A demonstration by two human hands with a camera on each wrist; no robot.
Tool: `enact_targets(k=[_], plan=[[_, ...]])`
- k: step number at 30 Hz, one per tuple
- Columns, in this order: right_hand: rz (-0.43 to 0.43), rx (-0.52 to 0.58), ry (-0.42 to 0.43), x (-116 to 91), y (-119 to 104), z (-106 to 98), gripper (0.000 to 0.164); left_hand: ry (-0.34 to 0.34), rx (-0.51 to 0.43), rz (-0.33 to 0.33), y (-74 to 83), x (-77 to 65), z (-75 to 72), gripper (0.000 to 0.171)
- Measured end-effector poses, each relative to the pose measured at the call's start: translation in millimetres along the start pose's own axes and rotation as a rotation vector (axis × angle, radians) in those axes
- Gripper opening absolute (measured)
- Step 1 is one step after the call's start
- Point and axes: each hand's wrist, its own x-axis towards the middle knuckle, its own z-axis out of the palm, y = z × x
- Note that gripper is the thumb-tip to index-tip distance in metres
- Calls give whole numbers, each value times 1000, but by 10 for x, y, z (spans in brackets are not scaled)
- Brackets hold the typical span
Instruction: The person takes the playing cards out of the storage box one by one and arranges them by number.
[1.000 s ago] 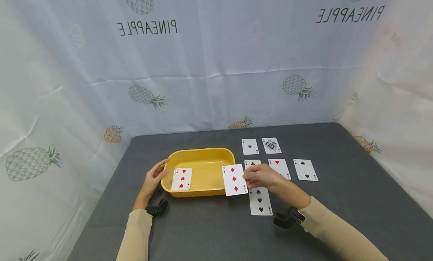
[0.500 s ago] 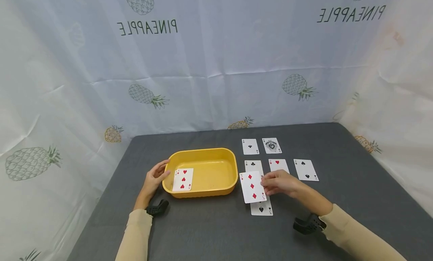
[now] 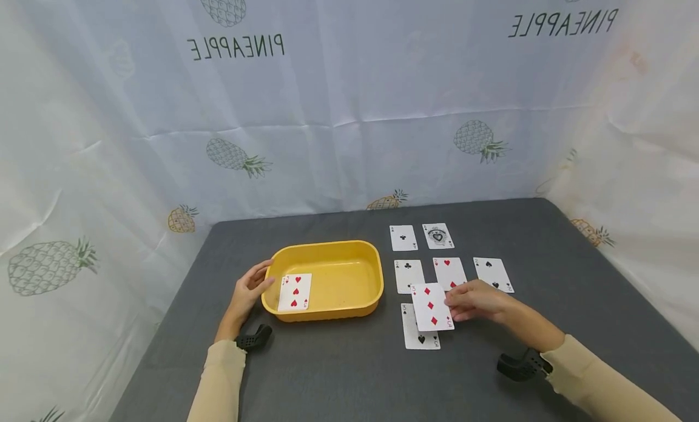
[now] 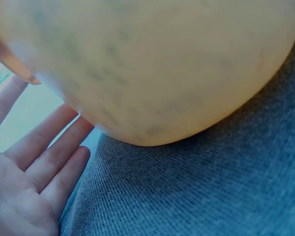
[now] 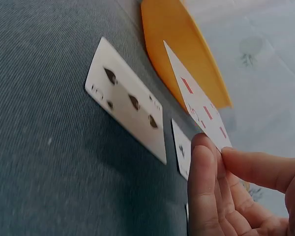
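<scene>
My right hand (image 3: 477, 302) pinches a three of diamonds (image 3: 430, 306) between thumb and fingers at its right edge. In the right wrist view the card (image 5: 201, 101) stands tilted above the table. Seen from the head, it overlaps the three of spades (image 3: 411, 337) lying face up on the cloth. The left hand (image 3: 248, 294) rests at the left end of a yellow tray (image 3: 327, 314), fingertips at the rim. In the left wrist view its fingers (image 4: 54, 157) are straight along the tray's outer wall. A three of hearts (image 3: 295, 292) lies face up in the tray's left part.
Right of the tray lie a two of clubs (image 3: 408, 273), a two of hearts (image 3: 446, 270) and a two of spades (image 3: 490, 269). Behind them are an ace of clubs (image 3: 403, 238) and an ace of spades (image 3: 438, 235). A pineapple-print curtain (image 3: 338, 155) closes off the back of the table (image 3: 327, 373).
My right hand has carried the three of diamonds rightward from over the tray's right rim to above the three of spades. The left hand has stayed at the tray.
</scene>
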Motion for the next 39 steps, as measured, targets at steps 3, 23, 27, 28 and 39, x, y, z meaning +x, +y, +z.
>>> enact_targets(k=[3,23,27,28,39], plan=[[19,-16,2,-49,67,-87,24,3,8,-11,-2,-8,5,50],[102,55,-32,-265,381,-461,11,4,7,4,1,-1,-6,50],[108,62,-30,-274,406,-472,10,2,8,5,-1,-2,-8,51],[112,63,-25,-277,406,-470,10,3,10,4,-1,-1,-7,51],[127,-29,33,-302,365,-423,22,0,16,-8,3,9,10,50]])
